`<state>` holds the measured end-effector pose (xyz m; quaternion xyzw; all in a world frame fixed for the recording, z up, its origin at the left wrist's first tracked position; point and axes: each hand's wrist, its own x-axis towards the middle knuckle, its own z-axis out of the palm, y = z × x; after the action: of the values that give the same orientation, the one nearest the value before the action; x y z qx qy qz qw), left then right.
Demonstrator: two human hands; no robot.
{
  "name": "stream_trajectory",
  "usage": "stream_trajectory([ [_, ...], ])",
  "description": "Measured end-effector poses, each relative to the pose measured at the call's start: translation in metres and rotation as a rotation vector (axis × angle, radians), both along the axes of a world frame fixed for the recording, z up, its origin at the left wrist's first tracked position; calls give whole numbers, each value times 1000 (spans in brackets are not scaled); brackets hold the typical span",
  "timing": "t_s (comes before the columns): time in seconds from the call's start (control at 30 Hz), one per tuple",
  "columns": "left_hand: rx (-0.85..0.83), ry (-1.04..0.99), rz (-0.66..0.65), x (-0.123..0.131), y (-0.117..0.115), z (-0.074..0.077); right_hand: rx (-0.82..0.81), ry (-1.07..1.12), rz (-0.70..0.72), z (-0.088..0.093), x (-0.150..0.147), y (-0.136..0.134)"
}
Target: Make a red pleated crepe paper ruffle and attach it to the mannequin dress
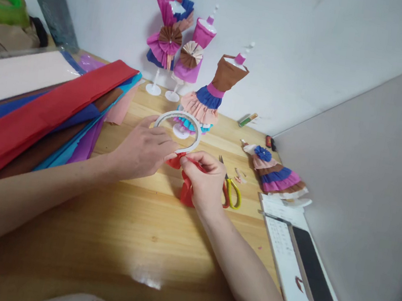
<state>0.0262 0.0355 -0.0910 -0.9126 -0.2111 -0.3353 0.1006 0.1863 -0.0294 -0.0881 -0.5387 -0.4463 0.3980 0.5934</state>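
My left hand (pixel 144 150) is closed around the near side of a white roll of double-sided tape (pixel 197 129), which it holds up on edge above the table. My right hand (pixel 207 176) pinches a strip of red crepe paper (pixel 188 193) between thumb and forefinger, right beside the roll's lower edge. Part of the red paper (pixel 175 161) shows between the two hands, just under the roll. Fingers hide where the tape and paper meet. Scissors with yellow and red handles (pixel 234 195) lie on the table just right of my right hand.
Folded crepe sheets (pixel 83 86) are piled at left. Mini mannequins in paper dresses (pixel 230 75) stand along the back wall. Another dressed mannequin (pixel 276 173) lies at right, near a notebook (pixel 284 247) with a dark phone (pixel 314 266) on it. A green glue stick (pixel 247 119) lies behind.
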Motion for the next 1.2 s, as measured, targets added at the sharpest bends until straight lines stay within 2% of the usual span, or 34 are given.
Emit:
stream_trajectory([
  [0.23,35,-7,11,1,-1,1,64,-136,-29,-4,1,0],
  [0.43,-21,19,20,1,-1,1,109,-239,-39,-4,1,-1],
  [0.67,57,-14,6,1,0,-1,-40,-28,62,-1,5,-2],
  [0.83,60,-4,37,1,-1,-2,-111,70,20,2,4,1],
  [1.0,119,26,52,1,-2,-3,-134,185,18,-3,1,3],
  [1.2,116,30,54,1,-3,-4,-151,167,-54,-4,-5,2],
])
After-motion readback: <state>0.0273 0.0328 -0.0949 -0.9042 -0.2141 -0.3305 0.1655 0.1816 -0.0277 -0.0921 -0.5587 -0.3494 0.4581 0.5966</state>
